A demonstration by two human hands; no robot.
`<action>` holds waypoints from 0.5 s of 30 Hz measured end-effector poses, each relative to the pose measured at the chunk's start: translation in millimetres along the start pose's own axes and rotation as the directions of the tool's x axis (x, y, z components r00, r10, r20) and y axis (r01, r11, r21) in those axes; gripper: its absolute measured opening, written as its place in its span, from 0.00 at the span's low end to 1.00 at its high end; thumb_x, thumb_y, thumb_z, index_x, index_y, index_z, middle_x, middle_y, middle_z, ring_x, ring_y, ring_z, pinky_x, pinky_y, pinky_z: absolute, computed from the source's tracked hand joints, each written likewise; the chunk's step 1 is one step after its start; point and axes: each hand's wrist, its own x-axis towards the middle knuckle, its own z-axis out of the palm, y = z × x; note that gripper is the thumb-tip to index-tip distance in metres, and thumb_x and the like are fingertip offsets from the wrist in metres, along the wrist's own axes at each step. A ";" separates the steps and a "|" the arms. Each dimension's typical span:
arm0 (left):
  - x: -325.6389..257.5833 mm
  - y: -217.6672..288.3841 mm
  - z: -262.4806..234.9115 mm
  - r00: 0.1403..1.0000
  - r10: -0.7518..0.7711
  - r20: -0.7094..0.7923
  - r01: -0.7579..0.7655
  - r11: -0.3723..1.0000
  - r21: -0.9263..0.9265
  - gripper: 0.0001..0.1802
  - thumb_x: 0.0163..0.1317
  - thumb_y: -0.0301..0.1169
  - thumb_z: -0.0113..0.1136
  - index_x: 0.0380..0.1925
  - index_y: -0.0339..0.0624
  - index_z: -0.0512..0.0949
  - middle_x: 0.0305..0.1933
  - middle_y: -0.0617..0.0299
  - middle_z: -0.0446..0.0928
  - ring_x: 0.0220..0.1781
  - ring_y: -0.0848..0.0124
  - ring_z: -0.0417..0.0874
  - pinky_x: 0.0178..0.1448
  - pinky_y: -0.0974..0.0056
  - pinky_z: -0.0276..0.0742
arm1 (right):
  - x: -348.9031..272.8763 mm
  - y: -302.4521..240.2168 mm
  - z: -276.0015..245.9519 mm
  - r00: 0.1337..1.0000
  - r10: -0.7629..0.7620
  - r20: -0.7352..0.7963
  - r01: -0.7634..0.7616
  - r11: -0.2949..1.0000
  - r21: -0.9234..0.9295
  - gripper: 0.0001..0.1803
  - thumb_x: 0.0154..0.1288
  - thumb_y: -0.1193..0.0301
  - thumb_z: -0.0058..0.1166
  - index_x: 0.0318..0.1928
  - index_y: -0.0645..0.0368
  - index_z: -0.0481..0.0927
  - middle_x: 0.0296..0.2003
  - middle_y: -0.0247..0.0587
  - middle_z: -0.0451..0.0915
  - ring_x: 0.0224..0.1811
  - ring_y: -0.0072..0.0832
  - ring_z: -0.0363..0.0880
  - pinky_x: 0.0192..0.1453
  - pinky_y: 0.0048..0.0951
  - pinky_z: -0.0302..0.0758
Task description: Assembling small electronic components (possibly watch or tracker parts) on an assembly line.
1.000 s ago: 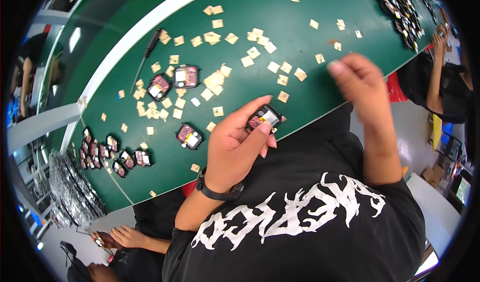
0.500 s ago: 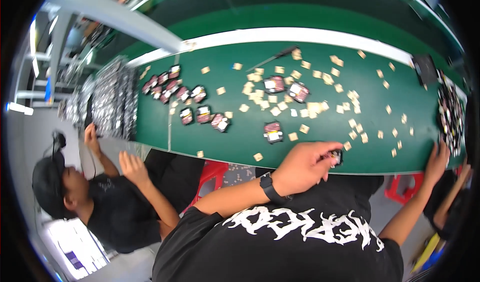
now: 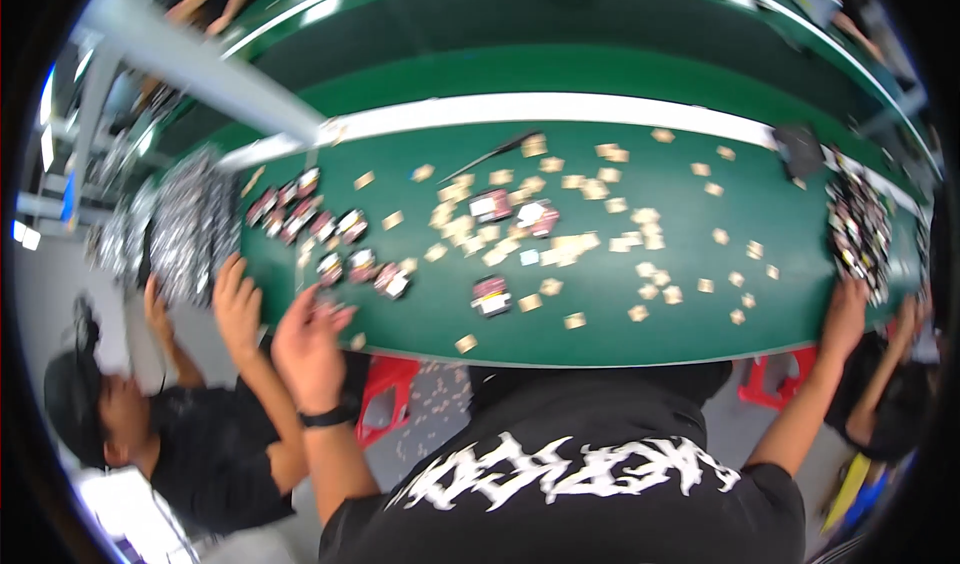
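Note:
My left hand reaches over the near left part of the green table. A small black device with a dark red face, partly hidden and blurred, sits between its thumb and fingers. Just beyond lie several similar black and red devices in a loose cluster. More of them, such as one device, lie mid-table. At the far right my right hand touches the near end of a heap of small dark parts; its fingertips are hidden there.
Many small beige square pieces are scattered over the table. A black-handled screwdriver lies towards the back. A black box stands at the back right. Stacked silvery packs are at the left, where a co-worker's hand is close to mine.
My left hand has swung from the near middle to the left cluster, carrying the small device. My right hand stays by the right heap. The whole view has shifted a little.

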 end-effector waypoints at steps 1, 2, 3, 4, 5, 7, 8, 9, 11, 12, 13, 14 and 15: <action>8.4 -14.5 -16.5 0.998 0.004 -0.059 -0.004 1.000 0.005 0.19 0.72 0.19 0.53 0.62 0.25 0.71 0.48 0.51 0.77 0.42 0.65 0.88 0.51 0.64 0.87 | -1.0 1.0 4.3 0.995 -0.057 -0.084 0.055 0.998 -0.019 0.14 0.77 0.65 0.48 0.56 0.52 0.81 0.55 0.43 0.78 0.50 0.50 0.82 0.49 0.47 0.80; 15.7 -28.4 -37.9 0.997 0.038 -0.075 -0.031 0.996 0.089 0.20 0.73 0.21 0.54 0.63 0.25 0.71 0.50 0.50 0.78 0.46 0.66 0.87 0.52 0.64 0.86 | -0.6 -17.1 -5.1 0.991 -0.049 -0.128 0.051 0.999 0.012 0.13 0.75 0.66 0.50 0.55 0.50 0.81 0.52 0.40 0.79 0.47 0.47 0.84 0.46 0.45 0.81; 23.2 -44.7 -54.9 0.989 0.088 -0.119 -0.074 0.991 0.116 0.20 0.73 0.22 0.55 0.62 0.25 0.71 0.50 0.51 0.79 0.47 0.67 0.85 0.52 0.65 0.84 | -0.7 -23.2 -8.2 0.994 -0.012 -0.110 0.015 1.000 0.026 0.12 0.73 0.68 0.53 0.54 0.50 0.82 0.50 0.40 0.79 0.46 0.46 0.84 0.45 0.43 0.81; 30.4 -60.5 -64.1 0.977 0.138 -0.162 -0.115 0.983 0.142 0.20 0.73 0.22 0.56 0.62 0.25 0.72 0.49 0.53 0.79 0.48 0.68 0.83 0.52 0.67 0.82 | -1.6 -28.2 -13.4 0.982 -0.035 -0.183 0.046 0.998 0.053 0.12 0.71 0.69 0.56 0.52 0.50 0.83 0.48 0.40 0.80 0.45 0.45 0.84 0.45 0.42 0.82; 33.6 -64.9 -70.6 0.981 0.133 -0.139 -0.093 0.960 0.262 0.21 0.73 0.24 0.57 0.62 0.26 0.72 0.50 0.55 0.80 0.48 0.70 0.82 0.54 0.68 0.80 | -3.5 -32.0 -15.3 0.972 -0.046 -0.232 0.065 0.995 0.077 0.12 0.69 0.70 0.57 0.52 0.50 0.84 0.48 0.40 0.80 0.44 0.43 0.84 0.45 0.41 0.81; 40.7 -56.2 -72.1 0.984 0.138 -0.116 -0.071 0.886 0.457 0.21 0.73 0.26 0.58 0.62 0.26 0.73 0.49 0.57 0.80 0.47 0.72 0.80 0.55 0.69 0.77 | -10.8 -40.5 -28.6 0.961 -0.039 -0.275 0.081 0.986 0.146 0.13 0.65 0.73 0.61 0.50 0.50 0.85 0.46 0.38 0.80 0.42 0.41 0.84 0.44 0.39 0.81; 41.2 -52.7 -67.5 0.982 0.146 -0.123 -0.060 0.846 0.530 0.21 0.73 0.27 0.57 0.62 0.26 0.73 0.48 0.58 0.81 0.47 0.72 0.80 0.55 0.68 0.76 | -14.0 -46.1 -37.7 0.961 -0.024 -0.275 0.081 0.977 0.198 0.14 0.62 0.75 0.63 0.49 0.51 0.86 0.45 0.38 0.80 0.42 0.39 0.84 0.43 0.37 0.81; 46.0 -56.8 -67.3 0.985 0.131 -0.113 -0.048 0.836 0.546 0.21 0.72 0.27 0.57 0.61 0.26 0.74 0.49 0.57 0.81 0.47 0.71 0.80 0.55 0.67 0.76 | -16.2 -49.5 -44.1 0.942 -0.062 -0.331 0.144 0.963 0.229 0.15 0.60 0.77 0.64 0.48 0.51 0.86 0.44 0.37 0.80 0.40 0.38 0.84 0.42 0.36 0.81; 52.3 -54.8 -54.6 0.979 0.177 -0.098 -0.066 0.737 0.672 0.20 0.72 0.30 0.57 0.58 0.25 0.76 0.51 0.49 0.82 0.49 0.62 0.82 0.58 0.62 0.77 | -22.9 -59.7 -54.1 0.906 -0.104 -0.411 0.234 0.931 0.281 0.19 0.53 0.81 0.67 0.46 0.50 0.87 0.40 0.36 0.80 0.34 0.36 0.83 0.37 0.34 0.80; 52.9 -51.7 -52.9 0.979 0.187 -0.081 -0.085 0.735 0.673 0.20 0.72 0.30 0.57 0.58 0.25 0.76 0.51 0.49 0.82 0.49 0.62 0.82 0.58 0.62 0.77 | -24.9 -68.2 -58.8 0.892 -0.109 -0.438 0.254 0.924 0.286 0.19 0.52 0.81 0.68 0.46 0.50 0.88 0.38 0.35 0.80 0.30 0.32 0.82 0.33 0.31 0.79; 53.3 -48.2 -53.4 0.936 0.352 0.012 -0.184 0.461 0.868 0.20 0.72 0.31 0.57 0.57 0.26 0.77 0.52 0.46 0.82 0.50 0.57 0.82 0.59 0.59 0.77 | -25.9 -76.0 -64.5 0.883 -0.126 -0.452 0.282 0.913 0.296 0.20 0.52 0.81 0.68 0.46 0.49 0.88 0.38 0.35 0.80 0.29 0.30 0.81 0.32 0.30 0.78; 54.1 -42.9 -52.5 0.868 0.473 0.152 -0.240 0.130 0.962 0.21 0.72 0.33 0.57 0.56 0.26 0.77 0.54 0.43 0.82 0.51 0.51 0.83 0.60 0.57 0.77 | -29.6 -82.5 -71.7 0.875 -0.141 -0.463 0.306 0.903 0.303 0.20 0.52 0.81 0.69 0.46 0.49 0.88 0.37 0.34 0.80 0.28 0.28 0.80 0.30 0.29 0.77; 50.3 -18.8 -42.8 0.792 0.556 0.253 -0.269 -0.054 0.962 0.21 0.73 0.36 0.57 0.55 0.27 0.78 0.55 0.41 0.81 0.53 0.45 0.82 0.61 0.54 0.76 | -31.8 -88.2 -74.6 0.856 -0.165 -0.490 0.342 0.892 0.296 0.22 0.51 0.82 0.67 0.47 0.47 0.89 0.37 0.34 0.80 0.27 0.26 0.78 0.28 0.27 0.75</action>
